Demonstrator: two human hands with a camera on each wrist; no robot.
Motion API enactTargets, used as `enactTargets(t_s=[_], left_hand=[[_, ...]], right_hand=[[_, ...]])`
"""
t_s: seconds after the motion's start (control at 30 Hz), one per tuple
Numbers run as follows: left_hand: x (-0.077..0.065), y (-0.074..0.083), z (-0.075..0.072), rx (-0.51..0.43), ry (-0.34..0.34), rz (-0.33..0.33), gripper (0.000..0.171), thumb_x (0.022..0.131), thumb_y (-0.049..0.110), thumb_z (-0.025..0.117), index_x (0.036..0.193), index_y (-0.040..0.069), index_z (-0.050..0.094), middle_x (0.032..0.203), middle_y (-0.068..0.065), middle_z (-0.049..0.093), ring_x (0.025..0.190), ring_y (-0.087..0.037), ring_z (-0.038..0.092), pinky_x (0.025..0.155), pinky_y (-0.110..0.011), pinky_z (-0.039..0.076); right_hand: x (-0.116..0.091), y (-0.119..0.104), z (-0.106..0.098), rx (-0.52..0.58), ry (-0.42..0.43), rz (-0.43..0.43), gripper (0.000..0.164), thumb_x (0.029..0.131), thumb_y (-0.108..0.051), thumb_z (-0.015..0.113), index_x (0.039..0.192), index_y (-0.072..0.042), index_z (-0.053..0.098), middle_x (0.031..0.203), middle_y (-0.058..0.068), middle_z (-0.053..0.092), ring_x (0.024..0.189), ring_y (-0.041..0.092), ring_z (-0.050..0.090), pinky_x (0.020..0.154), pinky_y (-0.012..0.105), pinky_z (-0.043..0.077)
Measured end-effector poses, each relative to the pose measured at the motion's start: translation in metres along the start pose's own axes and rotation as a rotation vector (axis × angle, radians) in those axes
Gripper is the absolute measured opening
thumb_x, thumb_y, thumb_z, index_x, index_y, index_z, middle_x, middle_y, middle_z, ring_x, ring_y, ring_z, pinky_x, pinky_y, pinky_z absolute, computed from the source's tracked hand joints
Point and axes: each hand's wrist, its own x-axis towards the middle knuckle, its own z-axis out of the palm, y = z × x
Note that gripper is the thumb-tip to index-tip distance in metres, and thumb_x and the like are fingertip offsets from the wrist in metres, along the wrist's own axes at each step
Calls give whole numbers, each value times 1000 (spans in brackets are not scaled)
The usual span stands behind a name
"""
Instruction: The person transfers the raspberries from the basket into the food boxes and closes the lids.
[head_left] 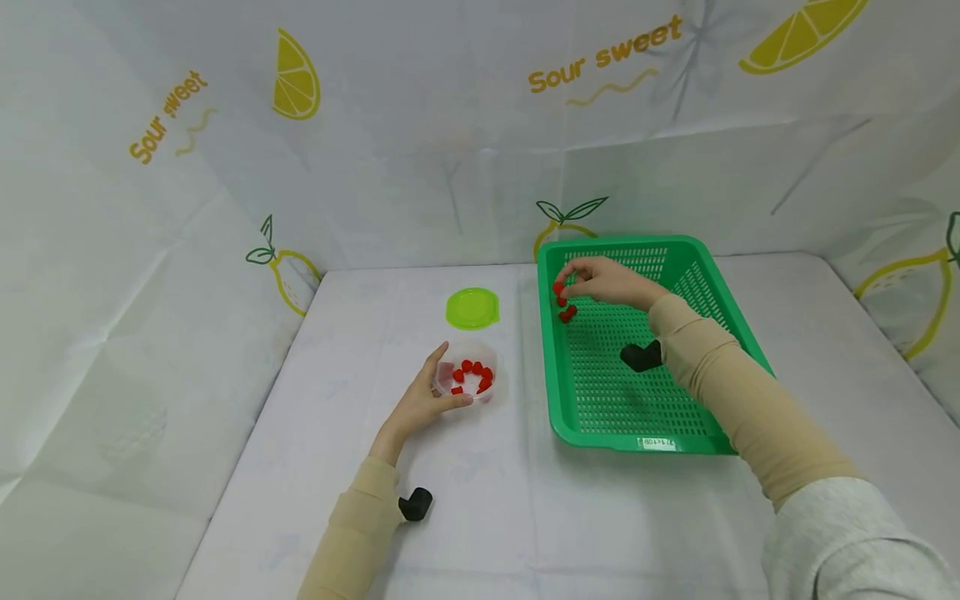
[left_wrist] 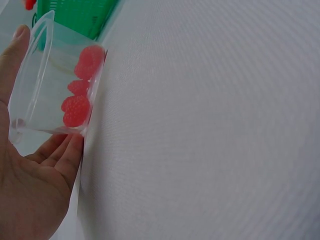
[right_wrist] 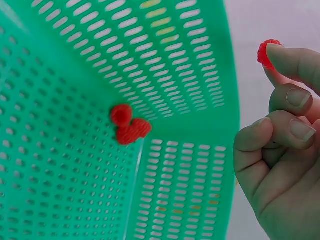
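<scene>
My left hand (head_left: 417,407) grips a clear plastic tub (left_wrist: 57,75) on the table, its thumb on one side and its fingers on the other. Several red raspberries (left_wrist: 76,111) lie at the bottom of the tub. Over the far left part of a green perforated basket (head_left: 557,400), my right hand (head_left: 611,282) pinches a single raspberry (right_wrist: 267,54) between thumb and fingertip. Its other fingers are curled in. Below that hand, a small cluster of raspberries (right_wrist: 132,131) sits in a corner of the basket.
A bright green round lid (head_left: 472,308) lies on the white table behind the tub. The basket stands to the right of the tub, with raised walls. A white sheet printed with lemons (head_left: 450,200) rises behind the table.
</scene>
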Motion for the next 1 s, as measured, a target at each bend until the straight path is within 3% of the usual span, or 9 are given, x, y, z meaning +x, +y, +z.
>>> enactTargets(t_s=[0.13,0.2,0.27,0.5,0.73,0.83,1.0], left_hand=[[-1,0,0,0,-1,15,96,73,39,77,148,35,16,146,-3,39,139,-27,30,108,-51,35],[-6,11,-2,-4,-17,9,96,75,35,76,149,32,15,147,-6,37,140,-29,29,109,-51,34],[-6,11,-2,-7,-18,9,96,75,36,76,149,32,15,148,-6,37,140,-29,28,110,-51,33],[-1,-1,-1,-7,-3,8,98,72,41,78,148,37,16,147,-2,38,139,-26,29,109,-50,35],[-1,0,-1,6,-2,19,99,71,42,78,148,37,16,154,-2,25,140,-28,28,108,-50,36],[-1,0,-1,6,-5,8,99,71,43,78,147,38,16,152,-1,29,140,-27,28,108,-50,36],[0,-1,-1,10,-3,6,99,71,43,78,148,37,16,148,-2,36,139,-27,30,107,-50,37]], right_hand=[[1,-10,1,8,-10,-23,26,90,-29,61,112,-17,60,67,3,42,60,15,35,63,32,38],[1,-16,2,20,-19,-31,26,89,-30,61,112,-17,59,66,2,43,60,15,36,64,32,38],[2,-22,3,32,-26,-35,26,89,-30,62,112,-17,59,64,0,43,60,15,36,65,31,39],[8,-42,12,42,-42,-72,25,89,-28,62,112,-19,60,64,0,36,55,14,33,60,29,36],[14,-57,26,92,-87,-112,26,90,-27,61,114,-19,59,65,2,41,52,14,32,54,28,33],[16,-64,30,92,-90,-109,24,89,-28,62,112,-22,59,67,3,45,54,16,32,54,28,32],[25,-72,38,99,-118,-149,26,90,-25,61,115,-16,59,65,1,44,58,17,37,58,30,36]])
